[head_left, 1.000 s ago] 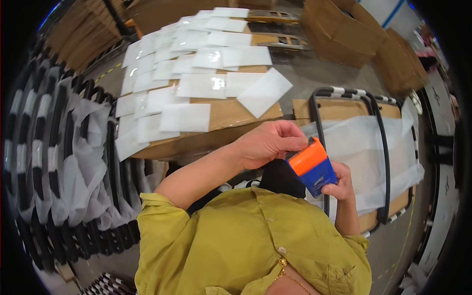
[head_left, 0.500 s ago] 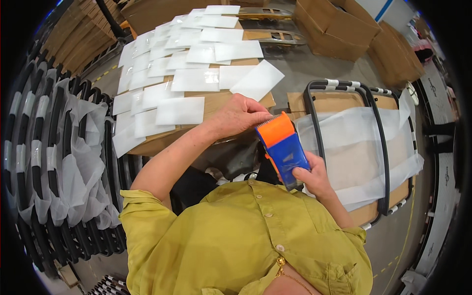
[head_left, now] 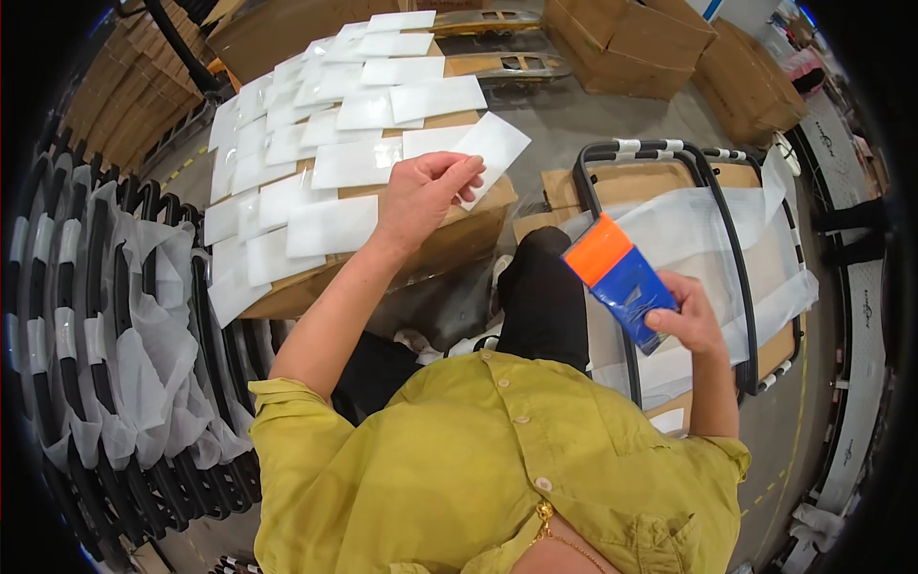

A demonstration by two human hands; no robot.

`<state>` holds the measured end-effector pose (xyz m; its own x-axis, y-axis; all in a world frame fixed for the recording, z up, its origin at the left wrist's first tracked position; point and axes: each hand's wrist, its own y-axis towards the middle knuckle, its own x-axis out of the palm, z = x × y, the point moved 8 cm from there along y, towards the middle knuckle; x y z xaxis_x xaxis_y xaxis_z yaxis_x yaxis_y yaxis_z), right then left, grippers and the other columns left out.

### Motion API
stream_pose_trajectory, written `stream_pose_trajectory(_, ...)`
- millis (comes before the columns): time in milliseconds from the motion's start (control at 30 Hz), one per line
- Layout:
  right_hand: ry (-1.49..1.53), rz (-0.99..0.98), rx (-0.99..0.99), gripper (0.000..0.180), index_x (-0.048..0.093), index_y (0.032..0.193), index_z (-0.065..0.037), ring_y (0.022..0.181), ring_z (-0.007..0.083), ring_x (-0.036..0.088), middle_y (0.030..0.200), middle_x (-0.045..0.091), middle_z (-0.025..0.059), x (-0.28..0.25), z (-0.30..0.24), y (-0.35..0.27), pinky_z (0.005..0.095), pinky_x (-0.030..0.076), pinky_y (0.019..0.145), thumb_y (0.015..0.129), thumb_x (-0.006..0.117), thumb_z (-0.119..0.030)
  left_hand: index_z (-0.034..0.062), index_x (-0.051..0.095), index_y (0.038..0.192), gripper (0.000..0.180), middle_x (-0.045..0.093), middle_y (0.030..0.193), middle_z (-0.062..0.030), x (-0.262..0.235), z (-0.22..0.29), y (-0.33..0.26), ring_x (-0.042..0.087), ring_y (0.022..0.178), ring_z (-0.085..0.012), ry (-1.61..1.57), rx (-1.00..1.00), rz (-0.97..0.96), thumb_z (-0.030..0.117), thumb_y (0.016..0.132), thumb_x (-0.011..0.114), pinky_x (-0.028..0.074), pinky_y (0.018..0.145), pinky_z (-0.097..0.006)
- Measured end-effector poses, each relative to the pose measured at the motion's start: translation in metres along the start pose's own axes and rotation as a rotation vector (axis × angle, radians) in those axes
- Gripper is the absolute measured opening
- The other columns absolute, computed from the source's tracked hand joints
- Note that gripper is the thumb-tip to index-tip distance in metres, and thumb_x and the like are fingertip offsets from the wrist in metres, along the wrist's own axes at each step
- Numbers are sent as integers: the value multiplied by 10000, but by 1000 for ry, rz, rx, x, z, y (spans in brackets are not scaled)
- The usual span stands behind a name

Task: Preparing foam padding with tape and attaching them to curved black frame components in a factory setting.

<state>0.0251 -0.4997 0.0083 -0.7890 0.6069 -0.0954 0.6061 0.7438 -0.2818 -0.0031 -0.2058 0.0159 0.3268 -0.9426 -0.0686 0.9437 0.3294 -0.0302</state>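
A blue tape dispenser (head_left: 626, 287) with an orange front guard is tilted in front of me, and my right hand (head_left: 690, 311) grips its lower end with the thumb across its side. My left hand (head_left: 421, 196) has thumb and fingertips pinched together over a slanted white foam sheet (head_left: 499, 145) at the near right corner of a cardboard stack (head_left: 435, 253). I cannot make out what lies in that pinch. Many more white foam sheets (head_left: 333, 227) overlap in rows on the stack, some with shiny clear strips on them.
At left, black tubular frames (head_left: 96, 316) stand packed with white wrapping (head_left: 153, 364). At right, more black frames (head_left: 732, 258) lie over cardboard and translucent foam (head_left: 669, 249). Large brown cartons (head_left: 626, 48) stand at the far right. My dark-clad knee (head_left: 545, 297) is between stack and frames.
My left hand has left the dispenser's orange front and moved left to the slanted foam sheet. My right hand has carried the dispenser a little to the right and turned it.
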Motion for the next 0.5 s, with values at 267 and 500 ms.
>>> stream_pose_trajectory(267, 309, 121, -157, 472, 542, 974, 53, 733, 89, 549, 852, 602, 64, -2, -2, 15, 206, 442, 656, 698, 701, -296, 80, 559, 1095, 260, 615, 872, -18, 15, 56, 30, 538, 775, -74, 248, 265, -294, 110, 838, 523, 425, 728, -224)
stream_pose_trajectory(500, 317, 105, -220, 410, 543, 931, 49, 643, 80, 526, 748, 587, 42, 5, 26, 8, 205, 427, 581, 666, 721, -208, 59, 599, 1007, 264, 618, 942, -51, 36, 131, -4, 557, 888, -125, 543, 727, -316, 33, 745, 610, 427, 791, -251)
